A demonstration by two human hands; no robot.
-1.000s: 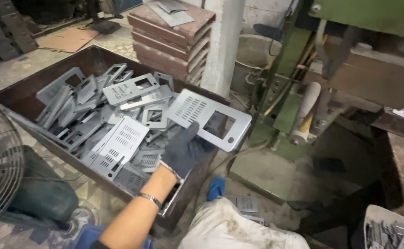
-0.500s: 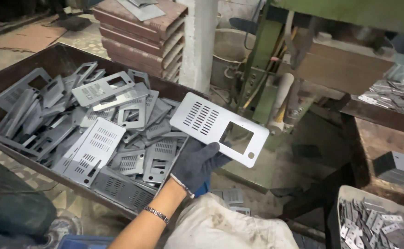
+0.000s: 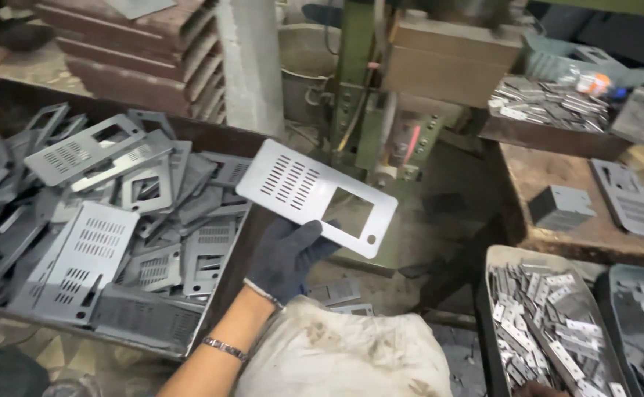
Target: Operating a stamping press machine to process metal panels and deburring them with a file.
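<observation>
Left hand (image 3: pixel 286 257), dark glove, grip clamped on a flat grey metal plate (image 3: pixel 314 196). Plate has a block of slots on one half, a rectangular cutout on the other, small hole near one corner. Held by its lower edge: thumb on the top face, fingers underneath, so finger detail is hidden. Plate sits up and right of the palm, tilted, in the air past the right wall of the parts bin (image 3: pixel 211 301), not touching it.

Bin is a dark metal tray to the left of the hand, piled with similar slotted plates (image 3: pixel 87 254) lying at all angles. Metal bracelet (image 3: pixel 225 348) on the left forearm. Dirty white cloth bundle (image 3: pixel 344 356) just right of the forearm, low in the frame.

Right hand: not in view, can't tell its state.

Around: green machine frame (image 3: pixel 358 110) behind the held plate. Rusty work surface (image 3: pixel 557 176) at right carrying a small grey folded box (image 3: pixel 560 207) and another slotted plate (image 3: pixel 630 200). Below it, a grey tray of small hinge-like stampings (image 3: pixel 542 323).
</observation>
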